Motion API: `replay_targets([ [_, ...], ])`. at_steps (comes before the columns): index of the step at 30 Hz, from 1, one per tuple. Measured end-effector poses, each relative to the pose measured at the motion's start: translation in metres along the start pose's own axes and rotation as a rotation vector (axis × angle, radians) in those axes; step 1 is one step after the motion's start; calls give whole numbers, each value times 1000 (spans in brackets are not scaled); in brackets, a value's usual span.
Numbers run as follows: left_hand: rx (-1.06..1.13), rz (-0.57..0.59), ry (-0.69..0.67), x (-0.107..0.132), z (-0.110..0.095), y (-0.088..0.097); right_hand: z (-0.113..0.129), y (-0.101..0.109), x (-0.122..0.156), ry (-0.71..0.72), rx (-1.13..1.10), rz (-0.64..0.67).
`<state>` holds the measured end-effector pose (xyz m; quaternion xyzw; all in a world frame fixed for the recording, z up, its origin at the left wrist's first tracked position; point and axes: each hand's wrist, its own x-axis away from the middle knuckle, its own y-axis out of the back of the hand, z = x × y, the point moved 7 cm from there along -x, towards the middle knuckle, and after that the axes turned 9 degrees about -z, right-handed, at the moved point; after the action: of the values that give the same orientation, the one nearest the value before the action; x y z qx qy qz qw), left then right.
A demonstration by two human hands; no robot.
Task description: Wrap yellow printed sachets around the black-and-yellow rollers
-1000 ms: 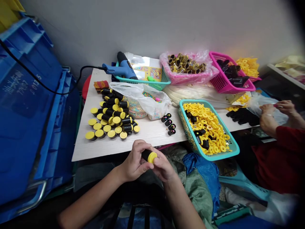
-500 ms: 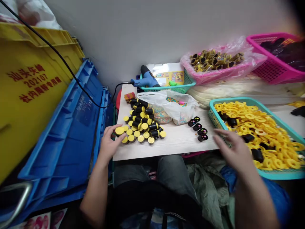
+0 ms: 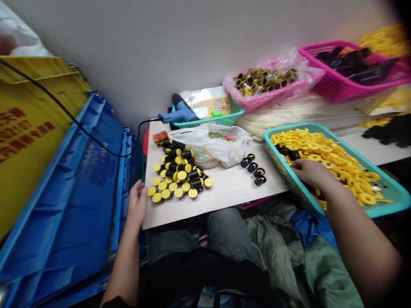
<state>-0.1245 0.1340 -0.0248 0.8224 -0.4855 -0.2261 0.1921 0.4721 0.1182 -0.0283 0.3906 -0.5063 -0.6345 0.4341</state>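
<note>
Basket [image 3: 393, 197]: turquoise, at the right of the table [image 3: 221, 199], filled with yellow rings [image 3: 316, 145] and some black pieces [image 3: 293, 155].
Right hand [image 3: 310, 173]: down in the basket, across its near-left rim; fingertips hidden among the contents, so whether they are clamped on a piece cannot be told.
Left hand [image 3: 137, 205]: at the table's left edge, thumb and fingers apart, nothing seen between them; just beside the cylinders [image 3: 181, 176].
Cylinders: black with yellow caps, heaped on the table's left half; front ones cap up, many others on their sides.
Cups [image 3: 252, 167]: small, black, in a slanting row between cylinders and basket; coloured bits inside.
Bag [image 3: 205, 145]: white translucent plastic, behind the cylinders, coloured beads within.
Blue tool [image 3: 184, 112]: corded, on the rear tray [image 3: 226, 120].
</note>
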Motion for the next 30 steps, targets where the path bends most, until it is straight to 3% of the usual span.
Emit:
replay_targets([
  [2,75,-187,-162,18,-31,2,5,5,-4,5,34,-9],
  [3,137,-243,-295,32,-53,-3,6,6,-6,-5,49,-5],
  [4,196,-225,-436,48,-78,-16,7,6,-8,-7,52,-1],
  [7,218,291,-754,100,-150,-101,10,5,-8,-6,33,41],
  [9,34,547,-802,123,-178,-167,11,10,-5,5,21,31],
  [13,-86,551,-759,122,-208,-257,4,36,3,-23,-123,-131],
  [16,-153,516,-700,113,-212,-291,-10,48,9,-68,-360,-218],
  [19,-170,491,-670,111,-213,-298,-21,48,13,-79,-413,-225],
  [23,-125,462,-647,113,-219,-283,-34,47,22,-178,-418,-239],
  [27,-30,450,-612,119,-223,-247,-33,60,31,-136,-451,-294],
  [30,102,543,-585,132,-217,-210,-33,76,43,-149,-589,-342],
])
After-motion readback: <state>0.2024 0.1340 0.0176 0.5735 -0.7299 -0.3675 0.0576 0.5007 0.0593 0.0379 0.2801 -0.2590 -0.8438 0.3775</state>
